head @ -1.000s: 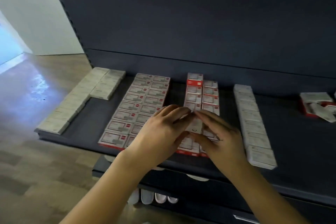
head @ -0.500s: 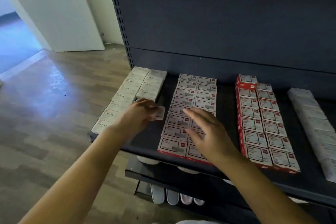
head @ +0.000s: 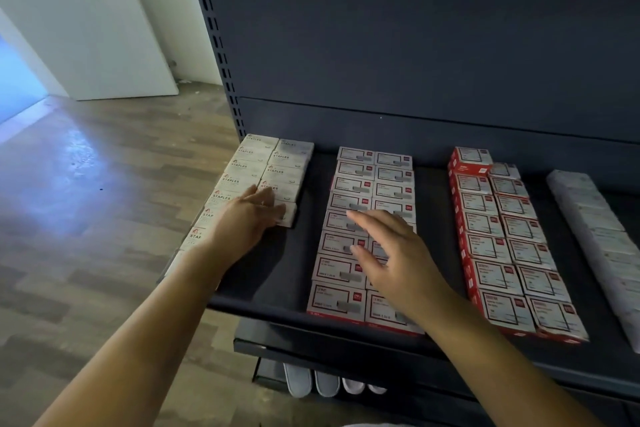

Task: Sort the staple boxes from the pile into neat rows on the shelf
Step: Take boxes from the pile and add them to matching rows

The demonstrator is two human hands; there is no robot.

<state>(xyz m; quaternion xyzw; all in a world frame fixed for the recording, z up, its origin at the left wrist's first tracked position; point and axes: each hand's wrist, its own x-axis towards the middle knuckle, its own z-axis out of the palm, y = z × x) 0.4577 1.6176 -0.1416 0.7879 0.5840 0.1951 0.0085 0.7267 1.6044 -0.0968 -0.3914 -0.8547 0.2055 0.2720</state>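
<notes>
- left hand is down at the near end of the short second row of white "STAPLES" boxes, fingers pinching one small white box that sits right against the last box in that row
- that white block is two rows at the far left of the dark shelf; the outer row runs along the shelf's left edge (the arm hides part of it)
- right hand is spread out, fingers straight and apart, over the block of white boxes with red edges, gripping nothing; can't tell if it's touching them
- further right there's a block of red-sided boxes, one extra box stacked on its back corner
- pale row of boxes at the far right edge, too blurry to read
- white door and wood floor off to the left
</notes>
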